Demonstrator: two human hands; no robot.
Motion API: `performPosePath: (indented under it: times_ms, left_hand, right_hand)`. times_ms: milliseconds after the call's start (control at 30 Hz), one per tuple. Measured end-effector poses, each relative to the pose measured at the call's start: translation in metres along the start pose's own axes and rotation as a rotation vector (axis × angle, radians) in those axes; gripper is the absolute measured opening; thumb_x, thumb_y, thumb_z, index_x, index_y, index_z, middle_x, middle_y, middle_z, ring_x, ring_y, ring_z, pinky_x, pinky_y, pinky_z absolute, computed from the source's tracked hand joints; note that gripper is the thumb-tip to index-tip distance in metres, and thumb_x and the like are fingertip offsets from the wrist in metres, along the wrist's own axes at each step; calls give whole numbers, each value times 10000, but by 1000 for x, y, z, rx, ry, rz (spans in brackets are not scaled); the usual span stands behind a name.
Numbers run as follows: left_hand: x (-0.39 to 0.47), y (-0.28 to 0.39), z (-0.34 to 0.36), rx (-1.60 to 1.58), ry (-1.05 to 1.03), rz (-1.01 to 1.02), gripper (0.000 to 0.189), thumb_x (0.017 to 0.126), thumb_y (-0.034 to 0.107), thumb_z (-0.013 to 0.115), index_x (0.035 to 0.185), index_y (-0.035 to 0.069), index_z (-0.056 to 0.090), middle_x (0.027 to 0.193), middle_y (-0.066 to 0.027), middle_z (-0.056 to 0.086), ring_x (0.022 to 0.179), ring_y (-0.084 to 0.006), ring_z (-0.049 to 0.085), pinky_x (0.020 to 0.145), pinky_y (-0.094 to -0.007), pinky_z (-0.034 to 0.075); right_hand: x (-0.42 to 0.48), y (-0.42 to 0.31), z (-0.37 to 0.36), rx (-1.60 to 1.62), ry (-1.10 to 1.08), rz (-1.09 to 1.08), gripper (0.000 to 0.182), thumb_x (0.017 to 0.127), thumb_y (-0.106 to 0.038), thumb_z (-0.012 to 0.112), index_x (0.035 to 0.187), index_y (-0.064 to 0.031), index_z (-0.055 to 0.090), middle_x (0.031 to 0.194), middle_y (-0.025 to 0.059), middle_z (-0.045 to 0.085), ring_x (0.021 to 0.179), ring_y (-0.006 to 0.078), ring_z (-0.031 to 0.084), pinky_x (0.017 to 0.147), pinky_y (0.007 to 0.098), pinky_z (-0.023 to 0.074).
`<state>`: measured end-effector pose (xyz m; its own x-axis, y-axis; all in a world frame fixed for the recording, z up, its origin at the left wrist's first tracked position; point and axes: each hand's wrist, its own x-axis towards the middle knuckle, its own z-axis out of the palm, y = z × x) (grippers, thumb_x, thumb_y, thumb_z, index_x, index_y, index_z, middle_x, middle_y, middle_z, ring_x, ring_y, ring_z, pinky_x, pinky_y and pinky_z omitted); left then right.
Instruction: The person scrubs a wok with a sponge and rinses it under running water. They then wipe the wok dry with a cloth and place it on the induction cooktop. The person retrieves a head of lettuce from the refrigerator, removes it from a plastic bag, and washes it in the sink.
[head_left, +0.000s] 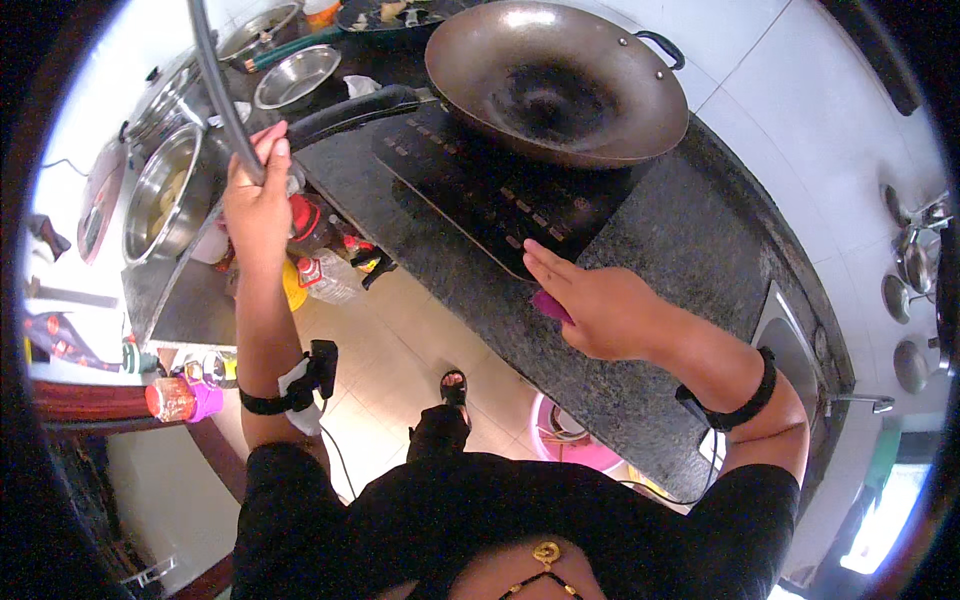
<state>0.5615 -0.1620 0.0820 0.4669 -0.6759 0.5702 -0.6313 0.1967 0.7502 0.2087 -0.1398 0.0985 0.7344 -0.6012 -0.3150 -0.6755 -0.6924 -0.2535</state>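
My left hand (259, 202) is closed around the lower end of a long grey utensil handle (217, 86). Its far end runs out of the top of the picture. Beside that hand lies the black handle (352, 112) of a wide brown wok (555, 97), whose inside holds no food. The wok rests on a black induction cooktop (480, 187). My right hand (611, 311) reaches its fingertips to the panel marks at the cooktop's near corner. A small magenta object (552, 306), perhaps a cloth, shows beneath that palm, mostly hidden.
Left stand a steel pot (166, 196) with pale pieces inside and a shallow steel bowl (297, 76). Bottles (326, 277) sit below the dark stone counter (442, 270). A pink basin (551, 435) is under its edge. The sink (787, 337) lies right; ladles (911, 262) hang beyond.
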Motion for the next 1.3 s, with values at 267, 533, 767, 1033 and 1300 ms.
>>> performPosePath:
  times_ms: [267,533,767,1033,1300]
  left_hand:
    - [41,-8,7,-7,-88,-117,265,895,250,547,1072,76,638,954,1,616,742,-77,530,689,-205,430]
    - [56,-13,15,-75,-122,-125,259,896,210,538,1093,70,629,994,15,578,733,-66,479,690,-200,408]
    - [63,-18,15,-73,-197,-186,308,916,272,501,1149,97,601,983,14,575,710,-61,444,651,-181,371]
    - [81,-28,19,-254,-216,-251,256,890,163,541,1105,52,623,645,76,417,592,-27,348,525,-171,253]
    - [89,-29,23,-415,-283,-358,283,877,125,544,1147,55,594,623,59,422,546,-25,374,483,-173,288]
  right_hand:
    - [20,14,-26,7,44,72,670,698,-130,515,1317,20,308,1388,190,317,805,378,610,698,459,512]
    - [19,16,-76,207,99,-136,427,754,-149,531,1145,20,507,1116,184,571,834,350,611,743,410,509]
    - [33,11,-144,262,451,-52,276,828,-152,559,1072,-25,566,927,152,630,857,287,616,764,361,481]
    - [102,79,-171,153,506,98,414,848,-291,594,1162,-30,528,954,94,617,857,167,567,789,289,453]
    - [156,117,-153,-56,-23,84,380,767,-258,676,1064,-56,554,996,175,570,936,315,554,795,408,445]
